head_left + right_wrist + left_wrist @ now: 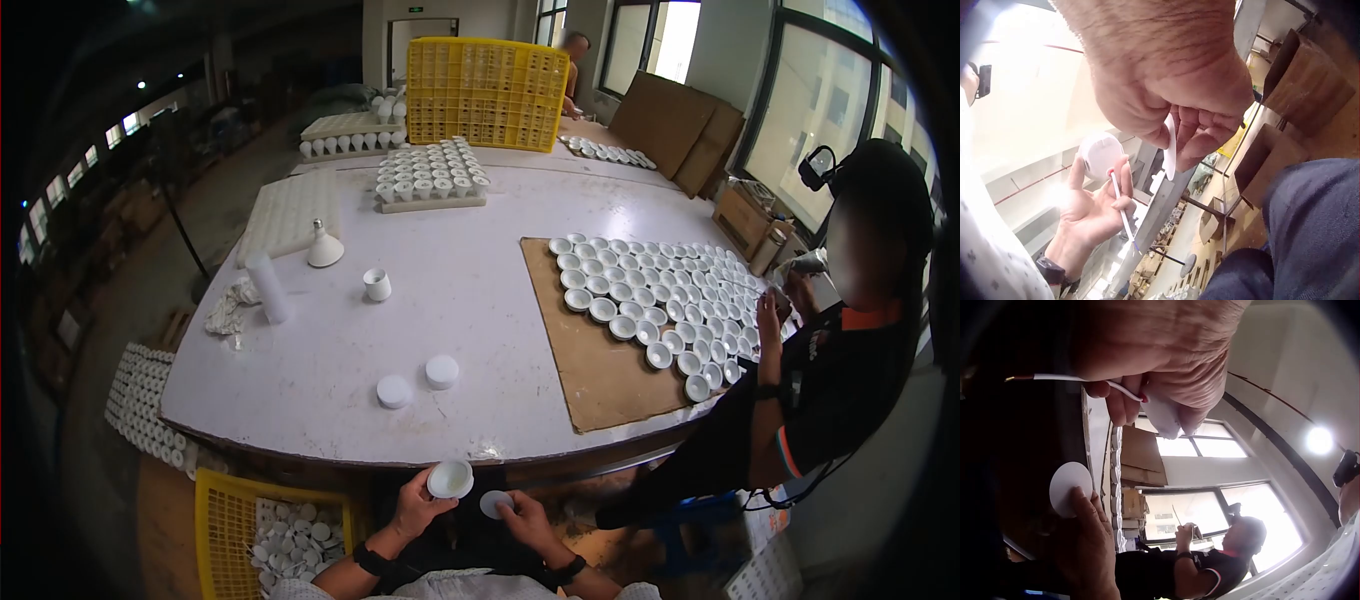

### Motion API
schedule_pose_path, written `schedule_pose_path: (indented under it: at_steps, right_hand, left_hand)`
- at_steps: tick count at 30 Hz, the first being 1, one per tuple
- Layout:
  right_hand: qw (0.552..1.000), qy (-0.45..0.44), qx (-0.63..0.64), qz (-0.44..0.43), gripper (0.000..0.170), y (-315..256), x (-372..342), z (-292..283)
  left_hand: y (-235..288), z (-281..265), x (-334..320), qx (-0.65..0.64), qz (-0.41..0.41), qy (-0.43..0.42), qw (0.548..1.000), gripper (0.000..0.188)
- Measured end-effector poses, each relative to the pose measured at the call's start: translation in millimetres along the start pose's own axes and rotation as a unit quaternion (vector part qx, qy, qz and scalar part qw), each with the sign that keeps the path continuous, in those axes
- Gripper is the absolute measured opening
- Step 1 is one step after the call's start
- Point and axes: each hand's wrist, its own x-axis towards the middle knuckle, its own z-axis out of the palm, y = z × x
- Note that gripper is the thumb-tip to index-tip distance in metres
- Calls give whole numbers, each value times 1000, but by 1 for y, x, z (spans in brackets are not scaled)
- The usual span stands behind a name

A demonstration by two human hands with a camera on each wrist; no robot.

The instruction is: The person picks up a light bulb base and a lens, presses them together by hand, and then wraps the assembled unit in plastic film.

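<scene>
My left hand grips a white round lamp housing by its side, its hollow face turned up in the head view. From the underside of the housing runs a white wire with a red collar at its base, and its bare end shows in the left wrist view. Just to the right, my right hand pinches a thin white disc at its edge between thumb and fingers. Disc and housing are a short gap apart, both in front of the table's near edge. On the table beyond lie two white round caps.
A yellow crate of white discs stands at lower left. On the white table are a cardboard sheet with many white cups, a bulb-shaped lamp, a small cup and a roll. A person stands at right.
</scene>
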Motion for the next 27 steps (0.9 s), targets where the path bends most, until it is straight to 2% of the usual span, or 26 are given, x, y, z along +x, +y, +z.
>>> schedule_pose_path:
  at_steps: [2, 4, 7, 8, 9, 11, 12, 13, 16, 18, 23, 25, 27]
  right_hand:
    - [1000, -1, 7, -5, 20, 1, -3, 0]
    - [999, 3, -41, -1, 20, -1, -1, -2]
    - [999, 27, 21, -22, 19, 7, -3, 0]
    - [999, 23, 23, -20, 18, 4, -2, -2]
    - [999, 5, 47, 25, 19, -12, -5, -5]
    - [996, 12, 81, 23, 20, 4, -4, -3]
    - [997, 10, 64, 33, 21, 0, -4, -5]
    - [998, 13, 63, 21, 21, -2, 2, -7]
    - [999, 15, 41, 15, 21, -9, 0, -5]
    - [998, 13, 69, 7, 22, -8, 1, -5]
    - [995, 17, 100, 6, 22, -4, 2, 1]
    - [995, 18, 101, -1, 23, -10, 1, -1]
    - [993, 22, 112, 9, 23, -3, 5, -2]
  left_hand:
    - [-2, -1, -4, -1, -8, 2, 1000, 57]
    - [-1, -1, -5, -3, -20, -10, 1000, 54]
    - [-7, -4, -8, 40, -41, -6, 998, 54]
    - [6, 2, -11, -23, -52, -25, 998, 53]
    - [6, 0, -12, -42, -75, -28, 996, 53]
    - [-8, -5, -13, 40, -12, -14, 999, 52]
    - [-5, -5, -14, 19, -33, -16, 999, 52]
    - [-5, -4, -14, 2, -19, -18, 1000, 53]
    - [7, -6, -11, 37, -15, -30, 999, 55]
    - [5, -9, -21, 34, -39, -35, 998, 60]
    - [-2, -10, -22, 18, -34, -31, 999, 63]
    - [-2, -12, -25, -23, -60, -40, 997, 65]
    - [-1, -12, -22, -44, -49, -45, 997, 65]
